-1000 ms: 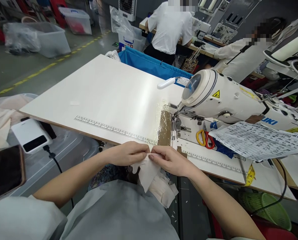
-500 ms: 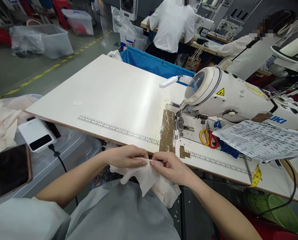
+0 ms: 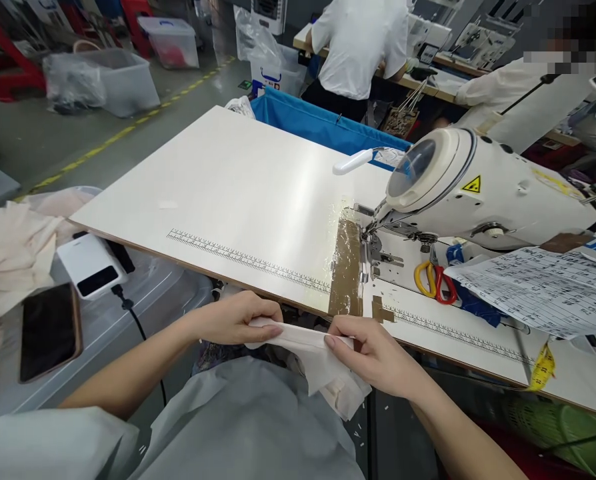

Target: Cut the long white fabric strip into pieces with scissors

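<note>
Head view: left hand and right hand, fingers pinched shut on a white fabric strip, hold it stretched between them just below the table edge.

A broad white worktable carries a printed ruler strip along its near edge. At its right end stands a white industrial sewing machine, with yellow-and-red-handled scissors and a printed paper sheet beside it. Off the left edge, a black smartphone and white power bank lie on a clear plastic bin. A blue fabric bin sits behind the far edge.
</note>
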Demonstrator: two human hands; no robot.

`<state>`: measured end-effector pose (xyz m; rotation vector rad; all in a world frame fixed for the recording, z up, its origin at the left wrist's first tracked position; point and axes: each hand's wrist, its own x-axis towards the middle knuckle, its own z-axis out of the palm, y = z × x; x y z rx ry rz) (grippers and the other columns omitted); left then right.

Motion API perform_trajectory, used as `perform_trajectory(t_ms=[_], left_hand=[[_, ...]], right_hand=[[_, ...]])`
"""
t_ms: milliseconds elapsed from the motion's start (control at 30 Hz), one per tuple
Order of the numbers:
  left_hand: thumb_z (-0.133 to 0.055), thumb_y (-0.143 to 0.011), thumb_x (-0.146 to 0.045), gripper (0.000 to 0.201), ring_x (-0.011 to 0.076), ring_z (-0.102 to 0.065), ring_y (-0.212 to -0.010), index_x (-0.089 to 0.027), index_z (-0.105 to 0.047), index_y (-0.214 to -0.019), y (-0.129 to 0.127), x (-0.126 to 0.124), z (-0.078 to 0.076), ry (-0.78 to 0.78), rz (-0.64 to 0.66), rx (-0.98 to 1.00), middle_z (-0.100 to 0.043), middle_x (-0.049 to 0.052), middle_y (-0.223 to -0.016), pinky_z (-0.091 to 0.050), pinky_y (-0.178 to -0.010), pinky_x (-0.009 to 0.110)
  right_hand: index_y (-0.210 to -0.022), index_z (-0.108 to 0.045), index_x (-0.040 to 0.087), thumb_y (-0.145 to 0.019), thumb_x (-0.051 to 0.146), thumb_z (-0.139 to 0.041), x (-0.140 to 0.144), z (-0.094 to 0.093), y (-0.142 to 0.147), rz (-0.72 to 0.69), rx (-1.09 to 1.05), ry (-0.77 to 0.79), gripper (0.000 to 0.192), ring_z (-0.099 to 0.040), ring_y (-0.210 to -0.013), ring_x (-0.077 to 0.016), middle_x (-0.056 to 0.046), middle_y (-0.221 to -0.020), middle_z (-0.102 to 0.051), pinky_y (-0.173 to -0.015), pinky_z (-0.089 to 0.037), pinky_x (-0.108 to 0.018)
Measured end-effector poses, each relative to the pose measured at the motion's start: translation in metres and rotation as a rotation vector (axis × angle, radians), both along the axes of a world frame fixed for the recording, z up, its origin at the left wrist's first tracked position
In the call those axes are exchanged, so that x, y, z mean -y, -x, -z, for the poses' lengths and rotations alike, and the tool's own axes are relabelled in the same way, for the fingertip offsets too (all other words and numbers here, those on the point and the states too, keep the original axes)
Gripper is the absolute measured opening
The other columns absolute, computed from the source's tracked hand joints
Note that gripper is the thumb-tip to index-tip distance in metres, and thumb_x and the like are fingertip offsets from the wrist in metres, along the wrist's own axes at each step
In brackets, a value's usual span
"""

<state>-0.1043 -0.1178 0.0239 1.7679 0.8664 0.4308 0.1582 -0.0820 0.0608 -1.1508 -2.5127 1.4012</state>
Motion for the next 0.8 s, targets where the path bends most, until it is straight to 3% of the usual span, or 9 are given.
perform_trajectory(t_ms=[200,467,600,800], left_hand=[[-0.043,-0.093,-0.033,0.026,0.0082,-0.035,-0.048,-0.016,-0.053,-0.077,0.009,0.004,0.007,-0.094,-0.011,-0.036,-0.044,-0.004,-0.057,-0.025,-0.048,0.022],[-0.043,-0.094,-0.034,0.027,0.0093,-0.047,-0.054,-0.016,-0.059,-0.082,0.031,0.007,0.012,-0.093,-0.068,0.008,-0.06,0.001,-0.064,-0.031,-0.051,0.02],[-0.046,-0.094,-0.036,0.028,0.0129,-0.058,-0.069,-0.015,-0.064,-0.093,0.036,0.008,0.015,-0.07,-0.11,0.05,-0.068,0.007,-0.081,-0.04,-0.061,0.021],[-0.051,-0.093,-0.035,0.027,0.0133,-0.056,-0.071,-0.015,-0.067,-0.097,0.039,0.012,0.02,-0.072,-0.186,0.074,-0.067,0.009,-0.088,-0.04,-0.06,0.022]], right_hand=[[-0.069,-0.05,0.019,-0.097,0.041,-0.041,0.003,0.0,-0.004,-0.038,-0.012,-0.024,0.036,-0.041,-0.058,-0.0113,0.002,-0.064,-0.047,-0.05,-0.027,-0.025],[-0.066,-0.045,0.021,-0.098,0.044,-0.037,0.008,0.003,-0.022,-0.009,-0.013,-0.026,0.04,-0.043,-0.057,-0.0139,0.0,-0.065,-0.047,-0.051,-0.03,-0.027],[-0.068,-0.046,0.022,-0.098,0.042,-0.039,0.012,0.002,-0.032,0.011,-0.019,-0.048,0.037,-0.046,-0.059,-0.0158,-0.002,-0.066,-0.049,-0.05,-0.032,-0.028],[-0.073,-0.05,0.024,-0.096,0.04,-0.042,0.018,-0.003,-0.043,0.01,0.004,-0.103,0.03,-0.05,-0.057,-0.0172,-0.004,-0.069,-0.053,-0.045,-0.034,-0.029]])
